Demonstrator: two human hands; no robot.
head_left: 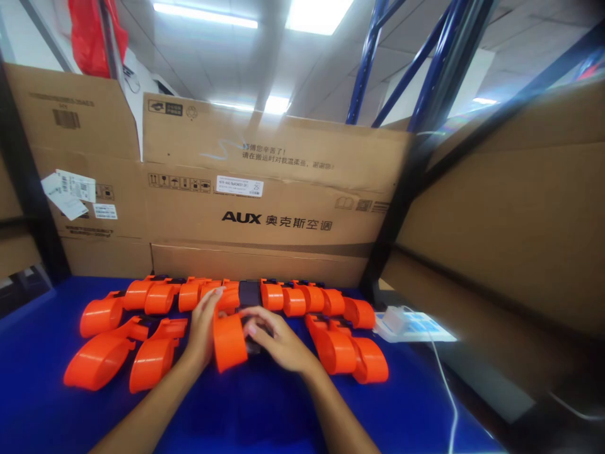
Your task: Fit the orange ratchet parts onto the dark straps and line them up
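Note:
In the head view, an orange tape dispenser (230, 342) with a wide plastic ring is held between both hands, a little above the blue tabletop. My left hand (202, 328) grips its left side, fingers pointing up; the thumb is mostly hidden. My right hand (278, 340) is curled at its right side, thumb and fingers around a dark part (254, 345) beside the ring. Just behind stands a dark block-like piece (249, 294) among more orange dispensers. Left of my left hand lies another dispenser (152, 364), and a pair of dispensers (371, 360) sits to the right.
Several orange dispensers (159, 299) line the back of the blue table (227, 416). A cardboard wall (274, 189) closes off the rear. At right, a white power strip (418, 326) holds a plug and a trailing white cable (447, 384). A dark post (385, 252) rises at the corner.

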